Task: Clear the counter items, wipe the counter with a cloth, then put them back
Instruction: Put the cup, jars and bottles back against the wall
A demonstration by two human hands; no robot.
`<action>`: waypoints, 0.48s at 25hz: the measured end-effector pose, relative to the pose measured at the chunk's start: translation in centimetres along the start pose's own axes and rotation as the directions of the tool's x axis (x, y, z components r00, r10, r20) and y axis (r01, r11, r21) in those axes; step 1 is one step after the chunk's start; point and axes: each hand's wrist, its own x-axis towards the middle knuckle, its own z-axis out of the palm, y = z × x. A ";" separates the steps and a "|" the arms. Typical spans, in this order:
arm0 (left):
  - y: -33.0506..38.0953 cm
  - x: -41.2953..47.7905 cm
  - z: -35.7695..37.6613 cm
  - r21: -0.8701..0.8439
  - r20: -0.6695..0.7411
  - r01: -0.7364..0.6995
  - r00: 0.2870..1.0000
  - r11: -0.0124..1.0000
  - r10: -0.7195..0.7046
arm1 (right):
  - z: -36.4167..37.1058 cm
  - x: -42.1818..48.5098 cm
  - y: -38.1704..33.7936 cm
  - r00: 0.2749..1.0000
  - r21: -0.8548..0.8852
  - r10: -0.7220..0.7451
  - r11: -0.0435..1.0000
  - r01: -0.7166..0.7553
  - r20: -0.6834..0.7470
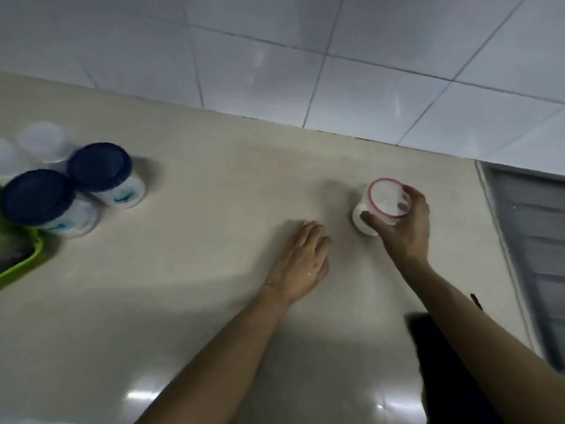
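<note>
My right hand [403,223] grips a small white jar with a red-rimmed clear lid [383,198] from the right side, thumb on its front; the jar stands on the beige counter [214,240] near the back wall. My left hand [302,261] lies flat, palm down, on the counter just left of the jar and holds nothing. Two white jars with dark blue lids [101,171] [38,198] stand together at the far left. Behind them are blurred clear-lidded containers [44,142]. No cloth is in view.
A green tray edge [21,261] pokes in at the left, under the nearer blue-lidded jar. A white tiled wall [305,56] backs the counter. At the right the counter ends at a grey ribbed surface [535,240]. A dark object [434,362] sits under my right forearm.
</note>
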 end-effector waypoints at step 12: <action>2.1 3.5 3.5 0.046 -0.021 0.003 1.000 0.999 -0.002 | -3.9 18.0 7.2 0.997 0.074 0.041 0.997 -0.036 -0.071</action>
